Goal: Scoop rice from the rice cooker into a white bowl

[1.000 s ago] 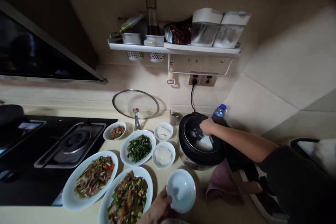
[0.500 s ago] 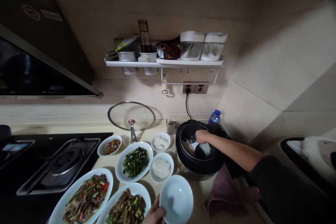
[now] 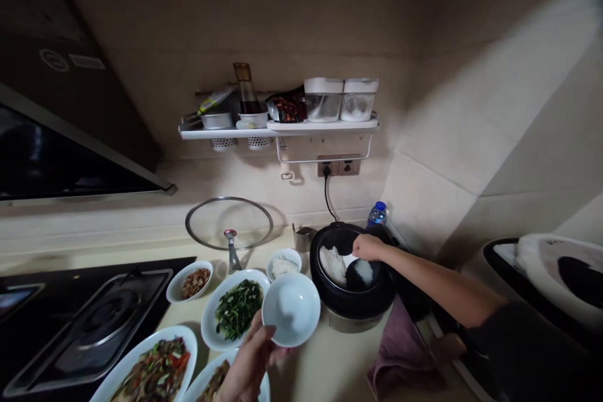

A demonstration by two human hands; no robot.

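My left hand (image 3: 254, 352) grips the rim of a white bowl (image 3: 292, 311), tilted toward me with no food showing in it. The bowl is held over the counter and hides one bowl of rice behind it. My right hand (image 3: 369, 247) reaches into the black rice cooker (image 3: 351, 301), closed round a white rice paddle (image 3: 349, 260). A mound of white rice (image 3: 333, 264) shows at the paddle's end, though where the blade stops is unclear. More rice (image 3: 364, 271) lies in the dark inner pot.
Behind the held bowl sits a bowl of rice (image 3: 284, 262). Plates of greens (image 3: 239, 308) and cooked meat (image 3: 153, 367), plus a bowl of nuts (image 3: 195, 282), stand left. A glass lid (image 3: 229, 224) leans on the wall. A purple cloth (image 3: 402, 352) lies right.
My left hand has raised the bowl up and leftward, over the filled rice bowl. In the cooker, my right hand has turned the paddle, and a mound of rice now shows beside it.
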